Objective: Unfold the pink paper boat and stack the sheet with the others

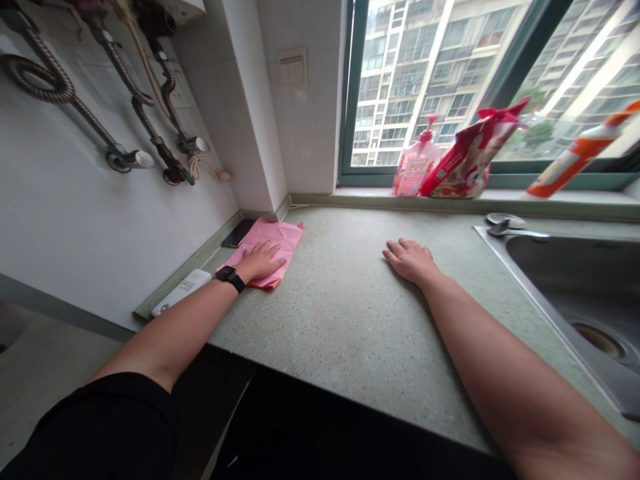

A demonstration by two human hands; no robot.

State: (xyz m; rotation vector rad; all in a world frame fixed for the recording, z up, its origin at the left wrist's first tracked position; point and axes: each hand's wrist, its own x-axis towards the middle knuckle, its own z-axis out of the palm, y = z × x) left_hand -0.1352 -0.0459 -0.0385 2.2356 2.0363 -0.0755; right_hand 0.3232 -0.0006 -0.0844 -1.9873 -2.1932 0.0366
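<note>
- Pressing flat on a crumpled pink cloth (283,243), the left hand (260,261) is lying open with its fingers spread, pinning the cloth down without gripping it, and a black smartwatch (231,278) is circling the wrist.
- The pink cloth is lying at the back of the table (340,333), a speckled grey-green stone top, just beside a black smartphone (238,233) and near a white plastic device (180,292).
- The right hand (409,261) is resting open and palm-down on the table, holding nothing, well apart from the cloth.
- A stainless steel sink (575,280) is sitting to the right of the right hand.
- A pink pump bottle (417,163), a red-and-white pouch (470,157) and an orange-and-white bottle (580,150) are standing on the windowsill (480,199).
- Braided metal hoses (43,79) are running down the tiled wall (60,213) to the left.
</note>
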